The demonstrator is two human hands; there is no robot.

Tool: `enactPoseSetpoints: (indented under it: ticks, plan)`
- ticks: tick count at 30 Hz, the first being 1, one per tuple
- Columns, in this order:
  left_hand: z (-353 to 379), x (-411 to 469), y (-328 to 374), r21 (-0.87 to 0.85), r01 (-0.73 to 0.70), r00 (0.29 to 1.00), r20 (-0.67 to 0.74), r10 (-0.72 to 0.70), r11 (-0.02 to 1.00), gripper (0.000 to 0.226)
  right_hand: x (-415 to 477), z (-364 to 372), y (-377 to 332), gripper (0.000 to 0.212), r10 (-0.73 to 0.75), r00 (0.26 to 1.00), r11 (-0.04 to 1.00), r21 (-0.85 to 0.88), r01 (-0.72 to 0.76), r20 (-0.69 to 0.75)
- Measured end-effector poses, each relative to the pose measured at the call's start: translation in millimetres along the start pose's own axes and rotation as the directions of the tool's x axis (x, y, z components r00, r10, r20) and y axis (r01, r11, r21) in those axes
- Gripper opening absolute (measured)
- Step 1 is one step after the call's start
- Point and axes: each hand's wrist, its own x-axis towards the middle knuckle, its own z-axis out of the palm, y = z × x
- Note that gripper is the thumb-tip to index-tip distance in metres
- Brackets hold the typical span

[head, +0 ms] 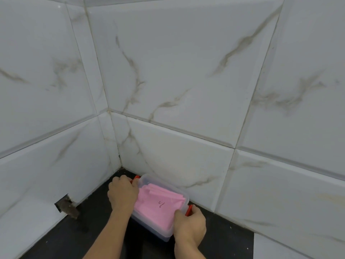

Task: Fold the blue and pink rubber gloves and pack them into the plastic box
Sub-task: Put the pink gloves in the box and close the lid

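The clear plastic box [169, 237] rests on a black counter in the corner of a tiled wall, its clear lid on top. Through the lid a folded pink rubber glove [156, 204] shows, with a small dark mark on it. A dark blue layer shows low in the box at its near wall; I cannot tell what it is. My left hand [122, 192] grips the box's left end, over a red latch [136, 178]. My right hand [189, 224] grips the right end, fingers on the other red latch [189, 210].
White marble-pattern tiles [186, 71] rise close behind and to the left of the box. The black counter [89, 230] runs toward me. A chipped hole in the tile [66, 206] sits low on the left wall.
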Motion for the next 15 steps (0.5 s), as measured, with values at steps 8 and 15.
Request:
enactPoseSetpoints:
  ticks: [8,15]
  plan:
    - [15.8,-17.2,1.2,0.065,-0.101,0.978,-0.178,0.111,0.993,0.027,-17.3,22.6,15.2,0.046,-0.256,0.955,0.967,-0.046,0.252,-0.148]
    - [-16.3,-33.0,-1.1,-0.046,-0.102,0.994,-0.05,0.099,0.994,0.041,-23.8,3.7,11.7,0.058,-0.32,0.947,0.938,-0.15,0.312,-0.033]
